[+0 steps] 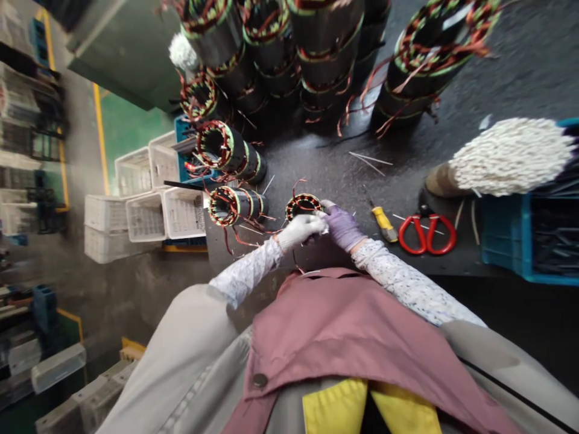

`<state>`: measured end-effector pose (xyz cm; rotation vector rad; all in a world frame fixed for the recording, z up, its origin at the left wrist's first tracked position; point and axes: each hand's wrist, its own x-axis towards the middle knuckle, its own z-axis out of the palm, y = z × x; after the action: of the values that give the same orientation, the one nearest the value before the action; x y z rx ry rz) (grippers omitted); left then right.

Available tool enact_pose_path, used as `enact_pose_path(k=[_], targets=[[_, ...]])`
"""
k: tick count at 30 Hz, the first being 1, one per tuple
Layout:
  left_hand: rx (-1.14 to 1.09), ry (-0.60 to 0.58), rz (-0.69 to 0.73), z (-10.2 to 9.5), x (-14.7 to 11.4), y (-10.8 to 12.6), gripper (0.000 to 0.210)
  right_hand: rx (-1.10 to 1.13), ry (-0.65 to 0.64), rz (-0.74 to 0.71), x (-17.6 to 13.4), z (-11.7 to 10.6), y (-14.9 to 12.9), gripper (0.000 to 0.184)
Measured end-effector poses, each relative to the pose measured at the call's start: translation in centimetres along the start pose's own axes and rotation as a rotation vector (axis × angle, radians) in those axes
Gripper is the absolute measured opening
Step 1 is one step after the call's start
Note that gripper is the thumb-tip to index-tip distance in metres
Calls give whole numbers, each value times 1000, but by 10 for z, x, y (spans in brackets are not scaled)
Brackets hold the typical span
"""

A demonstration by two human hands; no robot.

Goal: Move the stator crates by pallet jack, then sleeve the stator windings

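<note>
Wire-wound ring (304, 198) sat at the frame's centre, left hand (300, 228) and right hand (342, 226) meeting at its lower-right rim; what they pinched, I couldn't tell. Loose leads (298, 183), snagging a sleeve (251, 272), could have tugged it askew.

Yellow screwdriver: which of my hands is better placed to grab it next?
Probably your right hand: the yellow screwdriver lies to its right, while your left hand is farther away.

l glove (298, 231) wht; r glove (342, 228) purple; sleeves (249, 272) wht w/ dk flecks
</note>
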<state>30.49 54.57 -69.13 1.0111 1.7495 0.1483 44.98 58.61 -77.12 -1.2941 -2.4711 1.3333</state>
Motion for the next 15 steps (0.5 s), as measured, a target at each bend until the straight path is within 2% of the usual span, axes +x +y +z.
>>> enact_pose_path(k=[2, 3, 4, 6, 8, 10, 13, 15], targets=[[326, 197, 137, -18, -8, -10, 23, 166, 161, -59, -7, 4, 13, 32], [509, 277, 208, -29, -7, -16, 20, 276, 274, -23, -9, 7, 18, 33], [672, 313, 273, -38, -4, -21, 16, 410, 380, 69, -9, 11, 21, 36], [857, 240, 379, -48, 10, -28, 10, 711, 501, 296, -2, 17, 21, 43], [907, 144, 459, -49, 27, -33, 11, 971, 481, 419, 13, 22, 14, 48], [903, 127, 493, -44, 40, -37, 17, 1105, 443, 435, 29, 21, 5, 52], [853, 203, 462, -34, 49, -41, 26, 1107, 411, 402, 43, 11, -5, 61], [804, 271, 424, -29, 52, -42, 29, 988, 364, 368, 48, 1, -11, 66]])
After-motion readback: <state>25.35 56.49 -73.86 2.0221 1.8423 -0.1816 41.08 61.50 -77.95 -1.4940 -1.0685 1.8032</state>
